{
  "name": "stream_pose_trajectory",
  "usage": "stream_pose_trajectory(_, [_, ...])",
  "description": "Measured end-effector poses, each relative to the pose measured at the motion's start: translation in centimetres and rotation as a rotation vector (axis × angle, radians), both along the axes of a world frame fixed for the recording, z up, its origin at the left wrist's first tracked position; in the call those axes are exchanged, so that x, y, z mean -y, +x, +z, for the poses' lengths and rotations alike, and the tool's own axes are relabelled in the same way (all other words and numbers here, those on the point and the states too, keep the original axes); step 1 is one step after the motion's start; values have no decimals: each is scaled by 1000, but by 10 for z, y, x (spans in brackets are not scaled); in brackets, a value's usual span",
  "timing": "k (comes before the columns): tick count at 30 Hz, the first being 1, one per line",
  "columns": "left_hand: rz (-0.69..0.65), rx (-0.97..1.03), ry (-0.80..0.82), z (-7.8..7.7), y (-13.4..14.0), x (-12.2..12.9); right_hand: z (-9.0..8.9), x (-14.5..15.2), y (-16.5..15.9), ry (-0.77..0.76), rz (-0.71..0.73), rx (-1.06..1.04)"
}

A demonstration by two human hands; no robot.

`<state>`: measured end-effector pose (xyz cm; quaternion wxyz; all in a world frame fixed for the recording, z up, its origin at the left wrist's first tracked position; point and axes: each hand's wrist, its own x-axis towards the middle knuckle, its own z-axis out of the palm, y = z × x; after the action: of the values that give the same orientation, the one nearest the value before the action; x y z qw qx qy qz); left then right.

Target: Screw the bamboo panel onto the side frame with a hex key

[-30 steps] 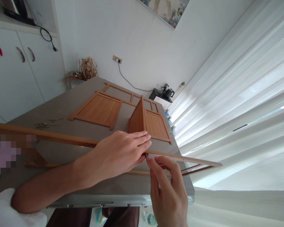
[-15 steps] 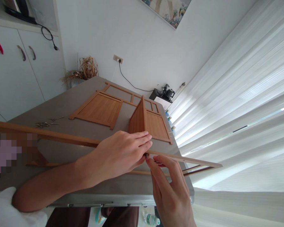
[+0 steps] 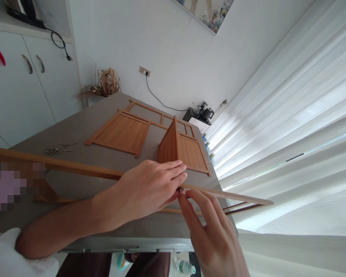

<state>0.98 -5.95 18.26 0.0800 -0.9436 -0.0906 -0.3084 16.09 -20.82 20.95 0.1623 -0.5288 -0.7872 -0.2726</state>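
My left hand (image 3: 152,184) is closed over the near wooden frame (image 3: 227,192) where an upright wooden panel (image 3: 168,144) meets it. Its fingers rest on the panel's near edge, and its thumb is mostly hidden. Just to the right, the thumb and index finger of my right hand (image 3: 213,227) are pinched at the frame's side. A small dark metal piece (image 3: 180,190) shows at these fingertips, too small to name surely. The frame's left rail (image 3: 83,167) runs off towards the left edge.
Several screws (image 3: 54,151) lie on the grey table (image 3: 69,132). Behind them is a flat wooden panel (image 3: 121,132); another panel (image 3: 192,154) lies right of the upright one. Curtains (image 3: 291,127) hang at the right. A plastic bottle (image 3: 183,266) is below the table.
My right hand has turned slightly and its wrist has shifted to the right, with its fingertips still at the same spot. My left hand keeps its hold.
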Motion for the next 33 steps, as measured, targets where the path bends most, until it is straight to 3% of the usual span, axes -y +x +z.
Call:
stream_pose_trajectory(7, [1,14,1,0,1,0,-27,1,4,94,-67,-341])
stream_pose_trajectory(15, [2,12,17,1,1,-1,-38,8,0,125,-113,-291])
stream_pose_trajectory(26, [3,10,4,1,0,0,-36,5,6,78,-61,-301])
stream_pose_trajectory(33, [9,-3,20,1,0,0,-5,2,-2,3,-15,-90])
